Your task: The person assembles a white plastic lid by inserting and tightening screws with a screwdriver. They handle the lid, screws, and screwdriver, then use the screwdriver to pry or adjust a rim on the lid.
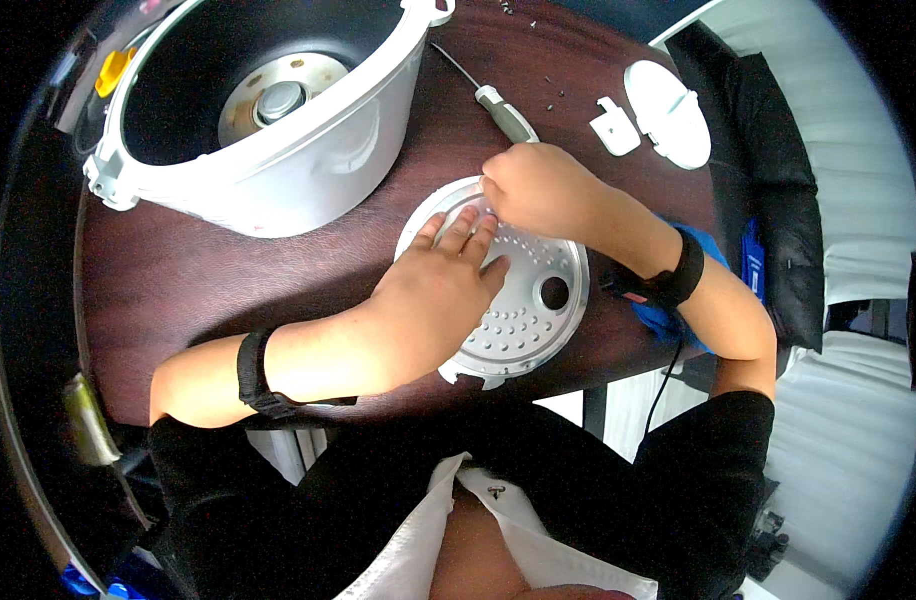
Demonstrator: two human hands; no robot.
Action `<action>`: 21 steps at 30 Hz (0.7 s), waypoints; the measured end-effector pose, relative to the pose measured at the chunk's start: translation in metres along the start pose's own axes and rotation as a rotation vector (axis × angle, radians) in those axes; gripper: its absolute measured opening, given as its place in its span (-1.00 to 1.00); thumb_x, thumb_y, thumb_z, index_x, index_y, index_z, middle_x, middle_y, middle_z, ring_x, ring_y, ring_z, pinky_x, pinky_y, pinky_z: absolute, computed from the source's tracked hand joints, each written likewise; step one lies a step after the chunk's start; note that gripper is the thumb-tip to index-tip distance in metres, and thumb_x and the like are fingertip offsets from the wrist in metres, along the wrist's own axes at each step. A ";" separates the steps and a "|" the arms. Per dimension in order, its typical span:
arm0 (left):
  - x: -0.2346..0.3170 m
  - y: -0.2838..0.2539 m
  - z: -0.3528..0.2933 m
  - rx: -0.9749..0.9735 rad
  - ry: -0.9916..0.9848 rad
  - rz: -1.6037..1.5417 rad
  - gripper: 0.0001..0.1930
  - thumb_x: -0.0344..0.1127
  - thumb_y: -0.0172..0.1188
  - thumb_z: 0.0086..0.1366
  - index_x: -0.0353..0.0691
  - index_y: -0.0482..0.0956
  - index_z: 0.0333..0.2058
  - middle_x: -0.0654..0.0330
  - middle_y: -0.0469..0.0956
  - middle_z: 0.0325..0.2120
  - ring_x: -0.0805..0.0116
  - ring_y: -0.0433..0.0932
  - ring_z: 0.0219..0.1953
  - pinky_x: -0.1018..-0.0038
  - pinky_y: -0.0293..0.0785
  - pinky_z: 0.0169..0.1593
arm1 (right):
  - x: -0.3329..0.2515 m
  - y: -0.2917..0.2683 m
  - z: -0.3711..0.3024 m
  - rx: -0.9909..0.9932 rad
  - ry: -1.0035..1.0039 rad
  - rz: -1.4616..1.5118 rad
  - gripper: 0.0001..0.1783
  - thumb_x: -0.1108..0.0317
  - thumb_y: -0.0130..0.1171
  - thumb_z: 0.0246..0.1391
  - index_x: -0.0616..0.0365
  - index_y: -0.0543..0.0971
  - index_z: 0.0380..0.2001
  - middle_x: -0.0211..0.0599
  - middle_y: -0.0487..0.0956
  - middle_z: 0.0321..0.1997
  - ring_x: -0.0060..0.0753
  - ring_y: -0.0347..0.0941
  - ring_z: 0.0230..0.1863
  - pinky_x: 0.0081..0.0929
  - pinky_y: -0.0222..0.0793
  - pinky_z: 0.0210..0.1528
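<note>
A round silver metal lid plate (518,335) with raised dimples and a black round knob-like spot lies near the table's front edge. My left hand (438,285) rests flat on its left part, fingers spread. At its far rim, my right hand (540,188) is closed in a fist; whatever the fingers grip there is hidden. Just beyond that fist lies a screwdriver (508,115) with a grey-green and white handle, its shaft pointing away to the left. The white rice cooker body (328,180) stands open at the far left, showing a dark inside and a round heating plate (318,80).
Two white plastic pieces, an oval cover (666,115) and a smaller bracket (615,128), lie at the back right. Several tiny screws (550,94) are scattered beyond the screwdriver. Blue cloth (690,245) hangs by my right forearm. A black padded seat (778,190) borders the table's right side.
</note>
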State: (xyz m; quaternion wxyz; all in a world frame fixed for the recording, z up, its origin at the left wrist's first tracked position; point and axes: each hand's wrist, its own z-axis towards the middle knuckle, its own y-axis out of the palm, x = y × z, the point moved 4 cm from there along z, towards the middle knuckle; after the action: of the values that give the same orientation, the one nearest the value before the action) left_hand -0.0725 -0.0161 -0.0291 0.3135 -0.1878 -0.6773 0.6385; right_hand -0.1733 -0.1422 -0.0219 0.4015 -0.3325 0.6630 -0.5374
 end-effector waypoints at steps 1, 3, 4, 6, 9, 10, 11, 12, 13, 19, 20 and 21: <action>0.000 0.000 0.000 -0.005 -0.002 -0.025 -0.40 -0.20 0.24 0.16 -0.22 0.36 0.17 -0.20 0.16 0.26 -0.12 0.11 0.33 0.10 0.09 0.34 | 0.004 -0.003 -0.001 0.027 0.058 0.075 -0.73 0.30 0.01 0.11 0.24 0.50 -0.58 0.05 0.51 -0.56 0.14 0.49 -0.45 -0.08 0.39 -0.37; -0.001 -0.003 0.001 -0.011 0.004 -0.062 -0.41 -0.20 0.23 0.17 -0.22 0.36 0.17 -0.20 0.16 0.26 -0.11 0.11 0.33 0.10 0.09 0.34 | 0.015 -0.013 -0.005 0.077 0.176 0.221 -0.79 0.32 0.06 0.03 0.20 0.55 -0.57 0.03 0.56 -0.50 0.14 0.52 -0.42 -0.08 0.46 -0.33; -0.001 -0.006 0.001 -0.015 0.009 -0.074 -0.41 -0.21 0.23 0.17 -0.22 0.36 0.17 -0.20 0.16 0.26 -0.11 0.12 0.33 0.10 0.09 0.34 | 0.020 -0.020 -0.010 0.107 0.187 0.218 -0.76 0.30 0.04 0.08 0.22 0.53 -0.55 0.03 0.53 -0.52 0.13 0.49 -0.44 -0.11 0.40 -0.36; -0.001 -0.008 0.002 -0.023 0.020 -0.108 -0.43 -0.22 0.21 0.18 -0.23 0.36 0.17 -0.20 0.16 0.26 -0.14 0.10 0.33 0.09 0.07 0.34 | 0.033 -0.034 -0.025 0.147 0.203 0.213 -0.71 0.27 0.01 0.18 0.26 0.48 -0.51 0.04 0.49 -0.56 0.12 0.44 -0.47 -0.16 0.30 -0.42; -0.006 -0.012 0.001 -0.005 0.055 -0.135 -0.44 -0.25 0.22 0.18 -0.25 0.37 0.16 -0.21 0.19 0.24 -0.14 0.16 0.30 0.11 0.13 0.32 | 0.050 -0.048 -0.038 0.171 0.261 0.031 -0.72 0.30 0.02 0.12 0.23 0.54 -0.57 0.05 0.54 -0.52 0.14 0.51 -0.41 -0.09 0.45 -0.30; -0.009 -0.016 0.002 -0.014 0.046 -0.179 -0.44 -0.26 0.22 0.17 -0.27 0.37 0.16 -0.21 0.20 0.23 -0.13 0.18 0.29 0.12 0.16 0.30 | 0.056 -0.051 -0.041 0.222 0.233 -0.017 -0.71 0.28 0.05 0.12 0.23 0.55 -0.57 0.04 0.55 -0.52 0.12 0.51 -0.42 -0.08 0.45 -0.31; -0.011 -0.022 0.004 -0.023 0.044 -0.221 -0.44 -0.27 0.23 0.17 -0.28 0.37 0.15 -0.22 0.21 0.22 -0.13 0.21 0.27 0.13 0.19 0.29 | 0.064 -0.052 -0.045 0.226 0.252 -0.051 -0.71 0.28 0.05 0.12 0.23 0.55 -0.57 0.04 0.55 -0.53 0.12 0.52 -0.42 -0.09 0.45 -0.31; -0.012 -0.025 0.006 -0.033 0.041 -0.263 -0.44 -0.28 0.23 0.16 -0.29 0.37 0.15 -0.22 0.22 0.21 -0.12 0.23 0.26 0.14 0.21 0.27 | 0.074 -0.053 -0.047 0.229 0.270 -0.086 -0.71 0.28 0.06 0.12 0.23 0.55 -0.58 0.04 0.55 -0.53 0.11 0.52 -0.42 -0.09 0.45 -0.31; -0.014 -0.026 0.008 0.011 0.042 -0.274 -0.44 -0.28 0.23 0.16 -0.30 0.37 0.14 -0.22 0.23 0.21 -0.12 0.26 0.23 0.15 0.23 0.26 | 0.081 -0.053 -0.048 0.233 0.288 -0.120 -0.71 0.28 0.07 0.12 0.22 0.55 -0.58 0.04 0.55 -0.53 0.11 0.52 -0.42 -0.09 0.46 -0.31; -0.025 -0.042 0.018 0.083 -0.046 -0.250 -0.42 -0.26 0.24 0.15 -0.38 0.37 0.13 -0.19 0.24 0.22 -0.10 0.33 0.16 0.15 0.25 0.23 | 0.107 -0.045 -0.042 0.179 0.314 -0.044 -0.81 0.28 0.16 0.08 0.20 0.49 -0.42 -0.02 0.56 -0.48 0.05 0.53 -0.37 -0.15 0.44 -0.29; -0.028 -0.038 0.018 0.096 -0.037 -0.227 -0.42 -0.25 0.24 0.16 -0.39 0.36 0.13 -0.18 0.24 0.22 -0.09 0.33 0.15 0.16 0.24 0.23 | 0.109 -0.043 -0.041 0.186 0.295 -0.013 -0.80 0.28 0.17 0.07 0.20 0.48 -0.39 -0.04 0.57 -0.47 0.04 0.53 -0.35 -0.15 0.44 -0.28; -0.030 -0.035 0.019 0.108 -0.029 -0.204 -0.41 -0.25 0.24 0.16 -0.40 0.36 0.13 -0.18 0.23 0.22 -0.09 0.34 0.14 0.16 0.24 0.23 | 0.112 -0.041 -0.039 0.204 0.263 -0.017 -0.81 0.28 0.17 0.09 0.18 0.46 -0.37 -0.07 0.56 -0.49 0.00 0.53 -0.37 -0.19 0.41 -0.31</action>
State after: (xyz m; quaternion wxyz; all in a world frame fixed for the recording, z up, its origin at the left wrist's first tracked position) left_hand -0.0581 -0.0533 -0.0003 0.3768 -0.0911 -0.6619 0.6416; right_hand -0.2591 -0.2310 0.0022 0.3386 -0.2222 0.6489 -0.6441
